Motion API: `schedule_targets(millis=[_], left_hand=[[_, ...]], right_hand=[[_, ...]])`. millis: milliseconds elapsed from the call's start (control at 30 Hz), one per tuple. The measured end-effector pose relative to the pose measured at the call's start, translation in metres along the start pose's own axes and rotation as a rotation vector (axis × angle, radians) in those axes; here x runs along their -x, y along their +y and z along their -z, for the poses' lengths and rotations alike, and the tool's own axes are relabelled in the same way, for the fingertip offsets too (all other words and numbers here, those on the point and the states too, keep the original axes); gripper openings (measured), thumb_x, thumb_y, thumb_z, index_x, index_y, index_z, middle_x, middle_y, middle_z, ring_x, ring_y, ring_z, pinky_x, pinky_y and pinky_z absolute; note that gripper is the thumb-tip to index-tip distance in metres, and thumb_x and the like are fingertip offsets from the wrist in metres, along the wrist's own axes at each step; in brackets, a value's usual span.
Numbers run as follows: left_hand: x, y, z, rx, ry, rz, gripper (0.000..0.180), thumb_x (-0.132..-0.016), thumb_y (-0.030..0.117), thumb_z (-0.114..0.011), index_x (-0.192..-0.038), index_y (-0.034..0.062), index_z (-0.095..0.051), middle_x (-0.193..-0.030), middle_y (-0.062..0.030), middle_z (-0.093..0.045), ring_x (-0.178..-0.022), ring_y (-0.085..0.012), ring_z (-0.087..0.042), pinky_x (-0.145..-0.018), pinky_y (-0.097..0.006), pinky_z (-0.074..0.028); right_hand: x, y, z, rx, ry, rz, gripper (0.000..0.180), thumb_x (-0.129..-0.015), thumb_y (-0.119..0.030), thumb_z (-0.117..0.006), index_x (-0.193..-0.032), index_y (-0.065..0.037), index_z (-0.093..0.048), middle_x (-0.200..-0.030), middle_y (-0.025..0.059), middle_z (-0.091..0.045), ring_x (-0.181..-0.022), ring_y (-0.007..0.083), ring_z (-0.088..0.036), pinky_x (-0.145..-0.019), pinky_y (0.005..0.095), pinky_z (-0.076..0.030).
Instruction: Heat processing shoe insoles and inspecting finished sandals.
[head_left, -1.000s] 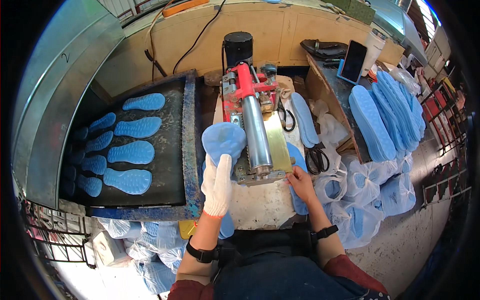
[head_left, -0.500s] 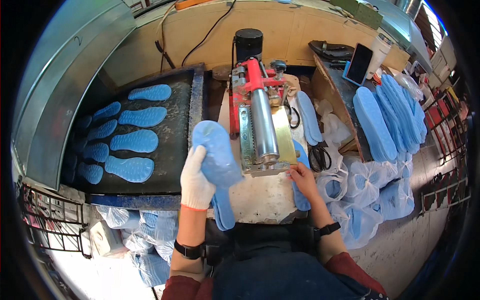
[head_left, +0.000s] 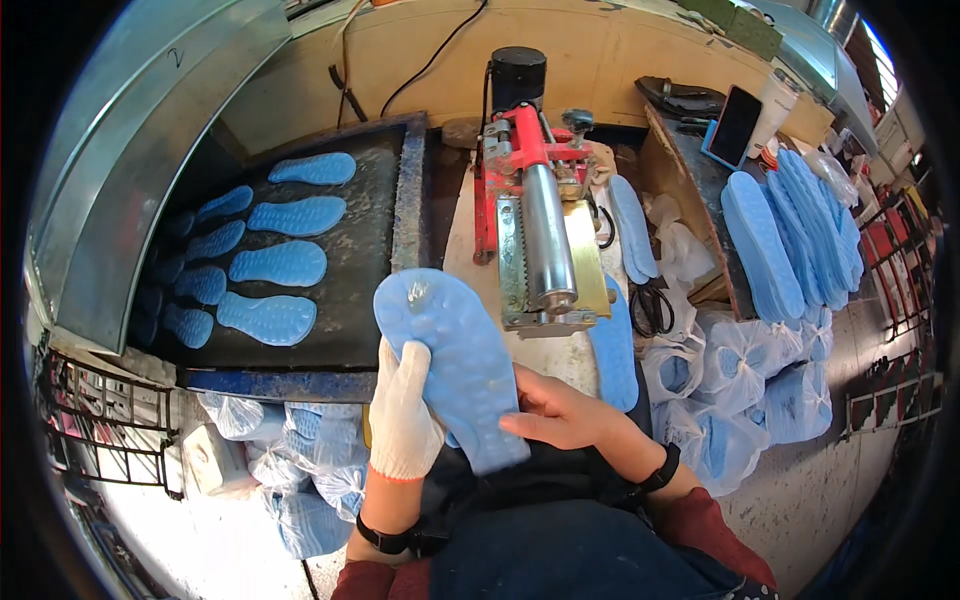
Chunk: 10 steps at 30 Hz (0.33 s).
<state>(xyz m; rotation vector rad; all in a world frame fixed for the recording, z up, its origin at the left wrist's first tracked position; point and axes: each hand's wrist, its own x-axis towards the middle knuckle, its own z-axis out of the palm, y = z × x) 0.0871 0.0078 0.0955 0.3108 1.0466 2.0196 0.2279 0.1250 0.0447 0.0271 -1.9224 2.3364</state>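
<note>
A light blue insole (head_left: 450, 335) with a bumpy surface is held up at a tilt in front of me, its wide end toward the far left. My left hand (head_left: 406, 415), in a white knit glove, grips its left edge with the thumb on the face. Bare, my right hand (head_left: 556, 408) closes on the lower right edge, thumb on top and fingers behind. A bit of blue shows below the insole beside the glove; most of it is hidden. Just beyond stands a red machine (head_left: 525, 145) with a silver cylinder (head_left: 548, 240). Another blue insole (head_left: 614, 355) lies to its right.
At left, several blue insoles (head_left: 278, 263) lie on a black belt (head_left: 350, 290) with a blue frame (head_left: 270, 383). Stacked insoles (head_left: 765, 255) and a phone (head_left: 733, 125) occupy the right-hand table. Bagged insoles (head_left: 735, 360) sit below it; a narrow insole (head_left: 630, 230) lies beside the machine.
My right hand has left the machine's right front corner and come to the insole's lower edge. The left hand has brought the insole nearer and lower. The view has shifted slightly.
</note>
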Motion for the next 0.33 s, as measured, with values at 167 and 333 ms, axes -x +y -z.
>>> schedule_targets(millis=[167,333], left_hand=[[0.0,0.002,0.01,-0.204,-0.329,-0.195,0.069,-0.09,0.045,-0.059,-0.137,0.0015,-0.033,-0.127,-0.0169,-0.053,-0.116,-0.027,-0.054,-0.097,-0.04,-0.046],[-0.008,0.009,0.029,-0.178,-0.306,-0.273,0.077,-0.091,0.054,-0.053,-0.14,0.0006,-0.027,-0.129,-0.0201,-0.051,-0.116,-0.0302,-0.054,-0.096,-0.04,-0.047]], right_hand=[[0.027,-0.032,0.004,0.093,0.119,0.082,0.047,-0.094,-0.008,-0.051,-0.138,0.0,-0.036,-0.124,0.0076,-0.054,-0.112,0.0131,-0.05,-0.094,0.031,-0.043],[0.083,-0.052,0.039,0.105,0.628,0.1,0.045,-0.093,-0.003,-0.048,-0.138,-0.003,-0.042,-0.121,0.0087,-0.059,-0.113,0.0204,-0.056,-0.1,0.0377,-0.044]])
